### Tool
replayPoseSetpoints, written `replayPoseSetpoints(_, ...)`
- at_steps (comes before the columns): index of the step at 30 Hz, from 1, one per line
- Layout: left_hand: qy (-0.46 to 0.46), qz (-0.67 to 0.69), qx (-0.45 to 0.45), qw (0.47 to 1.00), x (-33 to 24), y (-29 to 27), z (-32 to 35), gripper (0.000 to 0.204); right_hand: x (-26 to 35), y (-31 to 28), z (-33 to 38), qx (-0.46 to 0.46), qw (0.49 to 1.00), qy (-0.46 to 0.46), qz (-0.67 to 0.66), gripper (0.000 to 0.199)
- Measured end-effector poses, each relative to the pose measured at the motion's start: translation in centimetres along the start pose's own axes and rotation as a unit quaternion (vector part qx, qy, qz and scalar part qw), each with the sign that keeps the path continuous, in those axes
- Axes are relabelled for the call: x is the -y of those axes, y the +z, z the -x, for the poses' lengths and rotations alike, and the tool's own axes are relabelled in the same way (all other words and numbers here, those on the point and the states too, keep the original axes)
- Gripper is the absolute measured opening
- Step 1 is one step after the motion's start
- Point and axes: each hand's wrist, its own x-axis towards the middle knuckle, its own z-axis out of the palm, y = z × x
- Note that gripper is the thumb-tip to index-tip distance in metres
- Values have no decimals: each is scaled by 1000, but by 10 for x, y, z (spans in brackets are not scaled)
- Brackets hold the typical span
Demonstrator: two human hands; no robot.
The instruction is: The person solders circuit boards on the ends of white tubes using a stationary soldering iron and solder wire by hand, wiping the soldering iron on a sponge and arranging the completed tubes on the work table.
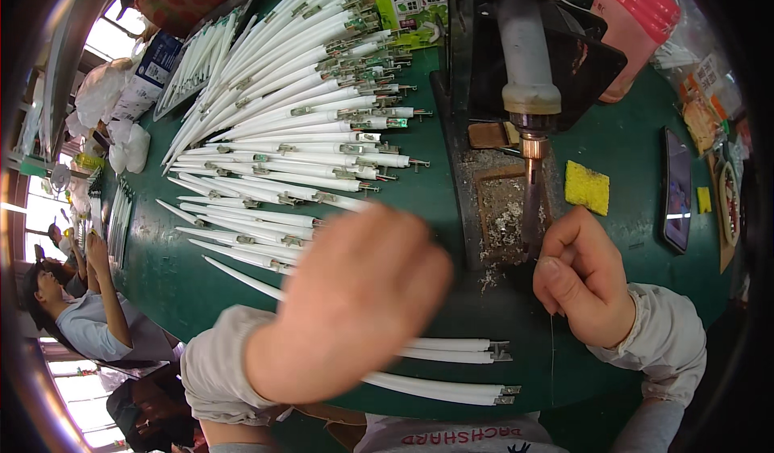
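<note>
Remotely, I log 2 bare hands over a green counter [403,187]. Right hand [587,283]: closed, thumb pressed to curled fingers, gripping a thin strand [552,356] that runs down from it over the near counter. It sits just beside the tip of a soldering iron [530,90], which points downward above a brown tray [482,203] strewn with silvery bits.

Left hand [375,283]: motion-blurred, above the near rows of white tapered sticks [282,122]; I cannot tell whether it is open, closed or gripping anything. The sticks fan out left of the iron, narrow ends to the left, metal-fitted ends to the right. I count 4 separate sticks [443,387] nearer the wearer, partly hidden by the left arm.

Right of the tray I note a yellow sponge [587,187], then a dark phone [677,191]. At far left, 1 co-worker [93,324] sits with arms raised.
</note>
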Motion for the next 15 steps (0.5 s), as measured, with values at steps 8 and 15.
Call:
replayPoseSetpoints(8,-25,-91,-12,995,31,6,-11,16,3,2,0,-4,1000,18,-21,12)
replayPoseSetpoints(15,129,31,-59,989,-2,0,-10,23,11,3,4,29,999,4,22,16)
